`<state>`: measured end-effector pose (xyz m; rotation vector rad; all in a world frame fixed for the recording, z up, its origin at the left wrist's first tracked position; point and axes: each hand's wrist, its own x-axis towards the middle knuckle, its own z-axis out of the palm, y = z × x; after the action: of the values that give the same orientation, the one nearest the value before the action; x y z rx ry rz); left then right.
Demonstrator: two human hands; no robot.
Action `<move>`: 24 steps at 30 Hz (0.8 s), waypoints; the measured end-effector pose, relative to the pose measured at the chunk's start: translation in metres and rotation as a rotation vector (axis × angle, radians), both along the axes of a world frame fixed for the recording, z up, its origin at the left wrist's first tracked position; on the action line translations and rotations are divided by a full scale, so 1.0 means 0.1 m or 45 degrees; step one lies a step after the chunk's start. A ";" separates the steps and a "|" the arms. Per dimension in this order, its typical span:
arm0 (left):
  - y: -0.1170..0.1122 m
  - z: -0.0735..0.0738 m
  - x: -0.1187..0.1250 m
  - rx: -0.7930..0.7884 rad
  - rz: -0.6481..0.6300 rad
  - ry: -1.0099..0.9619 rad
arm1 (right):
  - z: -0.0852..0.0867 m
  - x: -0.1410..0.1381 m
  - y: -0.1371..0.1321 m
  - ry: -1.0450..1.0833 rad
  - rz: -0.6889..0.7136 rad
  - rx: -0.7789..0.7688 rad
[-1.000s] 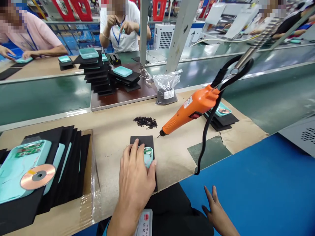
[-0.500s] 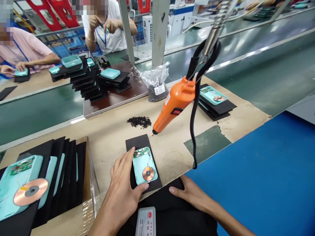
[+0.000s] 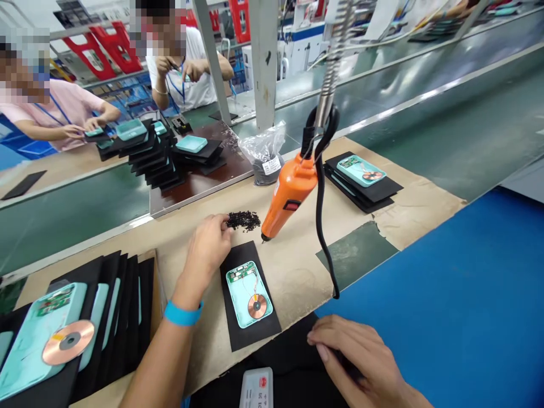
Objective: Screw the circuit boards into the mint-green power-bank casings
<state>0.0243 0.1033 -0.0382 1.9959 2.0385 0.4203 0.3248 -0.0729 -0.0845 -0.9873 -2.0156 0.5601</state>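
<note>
A mint-green case [image 3: 249, 293] with a circuit board and a copper coil lies open-side up on a black foam pad [image 3: 250, 331] in front of me. My left hand [image 3: 207, 249] reaches past the pad's far left corner, fingertips pinched at the edge of a small pile of black screws [image 3: 243, 220]. My right hand [image 3: 357, 354] rests curled at the table's near edge, holding nothing that I can see. An orange electric screwdriver [image 3: 288, 196] hangs from a cable, tip down, just right of the screws.
At left is a stack of black pads with mint cases [image 3: 42, 334]. A bag of screws [image 3: 264, 153] and another stack with a case [image 3: 361, 170] sit further back. Two other people work across the green conveyor [image 3: 63, 209].
My left hand left the case and moved forward to the screw pile. My right hand slid back along the table edge and curled. The screwdriver swung slightly more upright.
</note>
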 end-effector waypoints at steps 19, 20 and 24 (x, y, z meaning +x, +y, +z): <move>0.02 0.07 0.04 0.119 0.067 -0.026 | -0.10 -1.34 0.10 -0.322 -0.117 -0.091; -0.05 0.07 0.00 0.111 0.053 -0.039 | -0.10 -1.33 0.12 -0.320 -0.121 -0.088; -0.30 -0.03 -0.17 0.100 0.030 -0.122 | -0.09 -1.22 0.24 -0.336 -0.102 -0.068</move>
<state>0.0069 0.0735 -0.0413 1.9569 2.0185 0.5982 0.2028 -0.0491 -0.0940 -1.2219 -2.1888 0.4621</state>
